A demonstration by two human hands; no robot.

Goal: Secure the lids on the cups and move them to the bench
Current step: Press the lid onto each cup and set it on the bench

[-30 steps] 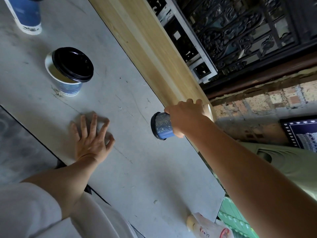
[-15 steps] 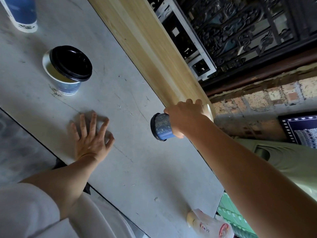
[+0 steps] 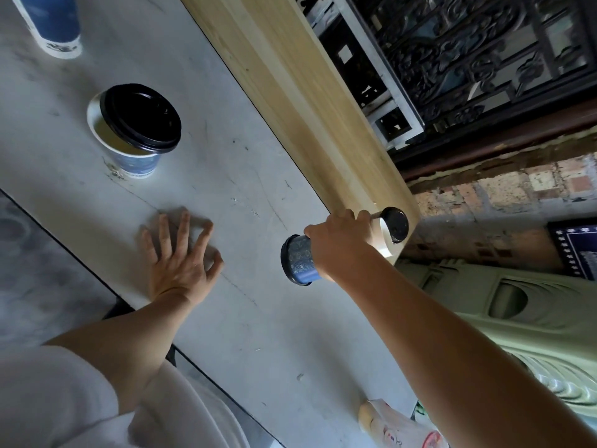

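We hold one blue cup out by the wooden bench while our other hand rests on the grey table.

Far to the left of the bench, a blue cup [image 3: 51,25] stands at the top corner of the grey table [image 3: 226,176]. Closer to the bench is a cup with a black lid [image 3: 134,130]; the lid sits crooked and part of the rim shows. Below that cup our left hand [image 3: 181,260] lies flat on the table, fingers spread, holding nothing. Right at the near end of the wooden bench [image 3: 290,76], our right hand [image 3: 342,244] is wrapped around a blue cup with a lid [image 3: 298,258], tipped on its side. Just past that hand another lidded cup [image 3: 392,229] is on the bench end.
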